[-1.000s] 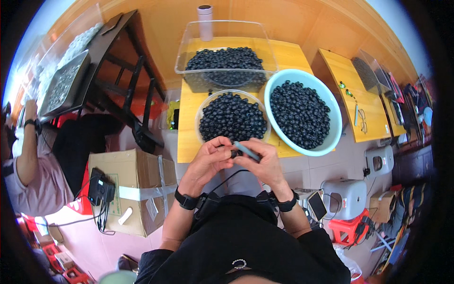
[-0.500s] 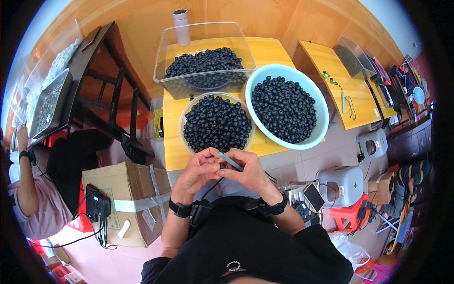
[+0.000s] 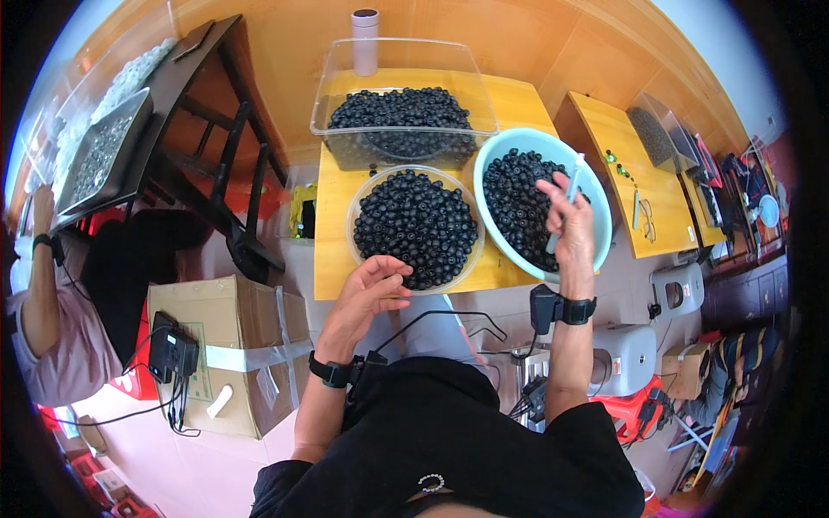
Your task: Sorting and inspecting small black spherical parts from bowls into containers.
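My right hand [image 3: 572, 226] is closed on a slim pale-blue pen-shaped tool [image 3: 573, 186], held over the right part of a light-blue basin [image 3: 604, 226]. Black round beads [image 3: 516, 194], some showing a hole, fill the basin. My left hand [image 3: 371, 298] hovers at the near edge of a clear round tub [image 3: 352, 226], its fingers apart and nothing visible in them. More black beads [image 3: 416, 226] are heaped in this tub. Behind it stands a clear rectangular bin [image 3: 406, 52] with further black beads [image 3: 399, 110].
A pink bottle [image 3: 365, 45] stands behind the bin on the yellow table [image 3: 332, 281]. On the left are a taped cardboard box [image 3: 246, 380] and another person [image 3: 52, 345] at a dark table. To the right, a second table [image 3: 596, 164] holds glasses [image 3: 648, 220]; grey stools [image 3: 630, 358] stand below.
My hands have come apart. The right one has carried the pale-blue tool up and right over the basin. My left hand has opened near the round tub.
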### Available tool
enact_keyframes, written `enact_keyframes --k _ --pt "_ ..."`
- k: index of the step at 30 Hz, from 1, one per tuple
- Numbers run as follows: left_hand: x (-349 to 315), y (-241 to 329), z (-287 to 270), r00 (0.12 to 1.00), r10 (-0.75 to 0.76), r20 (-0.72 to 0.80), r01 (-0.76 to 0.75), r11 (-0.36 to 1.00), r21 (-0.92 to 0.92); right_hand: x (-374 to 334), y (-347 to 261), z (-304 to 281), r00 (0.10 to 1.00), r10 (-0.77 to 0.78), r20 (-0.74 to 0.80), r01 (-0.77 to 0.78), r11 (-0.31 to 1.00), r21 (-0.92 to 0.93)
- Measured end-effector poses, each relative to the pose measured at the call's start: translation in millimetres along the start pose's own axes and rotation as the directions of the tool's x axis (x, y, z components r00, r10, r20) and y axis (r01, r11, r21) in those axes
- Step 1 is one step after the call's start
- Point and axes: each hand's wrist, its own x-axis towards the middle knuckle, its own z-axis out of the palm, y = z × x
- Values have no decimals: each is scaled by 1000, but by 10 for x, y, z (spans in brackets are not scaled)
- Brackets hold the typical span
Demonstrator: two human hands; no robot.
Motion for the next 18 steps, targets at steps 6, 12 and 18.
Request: enact_keyframes --k 6,12,18 --pt "86 -115 -134 994 70 -82 -65 996 58 -254 86 -3 998 62 13 -62 998 -8" --pt "226 -184 -72 961 230 -157 -171 932 319 -563 251 -40 996 83 44 -82 996 -23" --pt "533 -282 276 963 227 -149 -114 836 537 -591 288 -49 995 38 96 -36 999 -22"
